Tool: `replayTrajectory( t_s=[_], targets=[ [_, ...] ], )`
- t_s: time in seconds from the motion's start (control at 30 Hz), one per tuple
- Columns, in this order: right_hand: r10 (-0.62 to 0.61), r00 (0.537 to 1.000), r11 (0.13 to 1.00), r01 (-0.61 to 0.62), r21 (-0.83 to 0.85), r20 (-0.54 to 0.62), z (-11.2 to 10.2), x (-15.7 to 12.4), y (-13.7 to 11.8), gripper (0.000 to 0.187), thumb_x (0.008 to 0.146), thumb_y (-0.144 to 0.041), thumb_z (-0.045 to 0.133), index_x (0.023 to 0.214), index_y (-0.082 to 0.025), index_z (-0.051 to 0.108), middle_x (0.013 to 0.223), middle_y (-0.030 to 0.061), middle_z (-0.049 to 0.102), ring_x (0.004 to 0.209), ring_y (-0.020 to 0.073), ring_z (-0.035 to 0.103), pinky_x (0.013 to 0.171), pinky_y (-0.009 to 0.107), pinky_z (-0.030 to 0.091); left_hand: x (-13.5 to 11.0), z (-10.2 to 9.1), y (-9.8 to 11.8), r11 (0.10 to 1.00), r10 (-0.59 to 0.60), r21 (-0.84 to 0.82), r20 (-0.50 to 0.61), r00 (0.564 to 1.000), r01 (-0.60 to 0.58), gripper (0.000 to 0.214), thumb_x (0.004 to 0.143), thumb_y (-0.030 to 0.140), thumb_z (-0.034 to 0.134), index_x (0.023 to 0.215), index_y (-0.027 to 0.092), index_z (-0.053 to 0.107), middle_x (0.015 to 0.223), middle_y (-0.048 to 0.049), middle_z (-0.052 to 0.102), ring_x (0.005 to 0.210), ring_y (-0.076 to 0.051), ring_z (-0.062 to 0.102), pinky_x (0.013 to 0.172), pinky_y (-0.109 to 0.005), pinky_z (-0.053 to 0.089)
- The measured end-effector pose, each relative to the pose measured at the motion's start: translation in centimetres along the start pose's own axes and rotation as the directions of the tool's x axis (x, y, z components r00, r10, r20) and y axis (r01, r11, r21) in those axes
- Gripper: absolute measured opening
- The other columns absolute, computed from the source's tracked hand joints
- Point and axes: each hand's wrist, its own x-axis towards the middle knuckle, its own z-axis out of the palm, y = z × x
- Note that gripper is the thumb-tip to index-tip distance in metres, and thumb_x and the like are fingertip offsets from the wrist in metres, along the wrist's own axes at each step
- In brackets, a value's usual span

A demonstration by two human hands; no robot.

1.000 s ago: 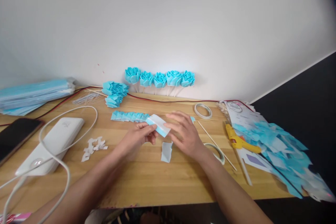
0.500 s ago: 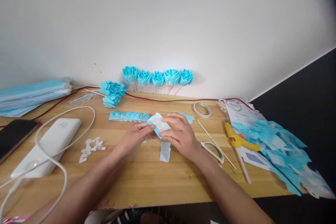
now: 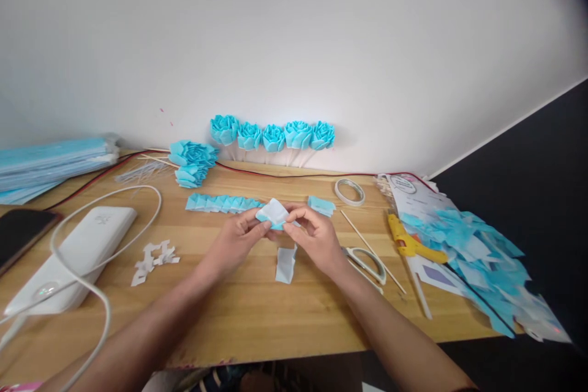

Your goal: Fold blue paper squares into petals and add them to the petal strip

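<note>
A small fabric piece (image 3: 272, 212), white on the face toward me with a blue lower edge, is pinched between both hands above the table. My left hand (image 3: 239, 234) grips its left corner with thumb and fingers. On the right corner my right hand (image 3: 315, 234) closes with thumb and forefinger. Below the hands lies a pale blue strip (image 3: 285, 264). Behind them runs a row of folded blue petals (image 3: 223, 203), and some blue pieces (image 3: 321, 206) sit beyond my right hand. Scissors (image 3: 367, 263), partly hidden by my right wrist, rest beside a thin wooden stick (image 3: 372, 250).
Blue fabric flowers (image 3: 274, 137) on sticks lean against the wall, with more flowers (image 3: 193, 162) lying left. A tape roll (image 3: 350, 192), a yellow glue gun (image 3: 413, 245) and a blue fabric pile (image 3: 478, 257) are right. A power bank (image 3: 73, 257), cable and white scraps (image 3: 154, 260) lie left.
The fabric piece has been turned in my fingers, so a white corner points up and blue shows along the bottom. My right hand has shifted its grip to the right corner.
</note>
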Motion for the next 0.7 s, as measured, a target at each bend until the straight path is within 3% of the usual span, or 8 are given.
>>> replayTrajectory(
  t_s=[0.27, 0.47, 0.6, 0.7],
  targets=[
    [0.153, 0.988, 0.988, -0.152, 0.04, -0.018, 0.04, 0.02, 0.26, 0.012, 0.078, -0.029, 0.066, 0.081, -0.019, 0.059, 0.073, -0.0015, 0.06, 0.068, 0.0125, 0.056, 0.065, 0.025, 0.045, 0.06, 0.22, -0.6, 0.994, 0.043, 0.099, -0.022, 0.999, -0.041, 0.044, 0.081, 0.033, 0.058, 0.119, 0.012, 0.055, 0.07, -0.002, 0.069, 0.073, -0.02, 0.068, 0.067, -0.027, 0.049],
    [0.197, 0.979, 0.953, -0.203, 0.224, 0.051, 0.26, 0.1, -0.09, 0.047, 0.079, -0.027, 0.065, 0.124, -0.023, 0.051, 0.083, -0.0008, 0.065, 0.082, 0.0159, 0.063, 0.079, 0.031, 0.048, -0.07, 0.27, -0.58, 0.991, 0.054, 0.128, -0.049, 0.997, -0.048, 0.049, 0.081, 0.033, 0.057, 0.126, 0.012, 0.051, 0.073, -0.0024, 0.068, 0.074, -0.019, 0.066, 0.068, -0.027, 0.047],
    [0.214, 0.976, 0.932, -0.216, 0.291, 0.038, 0.27, -0.12, -0.29, 0.031, 0.079, -0.028, 0.065, 0.11, -0.023, 0.065, 0.097, 0.0022, 0.068, 0.092, 0.018, 0.061, 0.083, 0.032, 0.049, -0.21, 0.34, -0.44, 0.995, 0.074, 0.074, -0.074, 0.995, -0.068, 0.046, 0.08, 0.036, 0.06, 0.12, 0.014, 0.053, 0.083, -0.0043, 0.068, 0.079, -0.019, 0.062, 0.07, -0.027, 0.046],
    [0.209, 0.978, 0.929, -0.202, 0.311, 0.011, 0.31, -0.27, -0.29, 0.027, 0.079, -0.03, 0.067, 0.106, -0.024, 0.066, 0.1, 0.0022, 0.068, 0.091, 0.0184, 0.061, 0.082, 0.032, 0.049, -0.14, 0.4, -0.6, 0.99, 0.078, 0.122, -0.062, 0.995, -0.07, 0.029, 0.076, 0.036, 0.064, 0.095, 0.015, 0.063, 0.083, -0.004, 0.065, 0.077, -0.017, 0.059, 0.07, -0.027, 0.045]
  ],
)
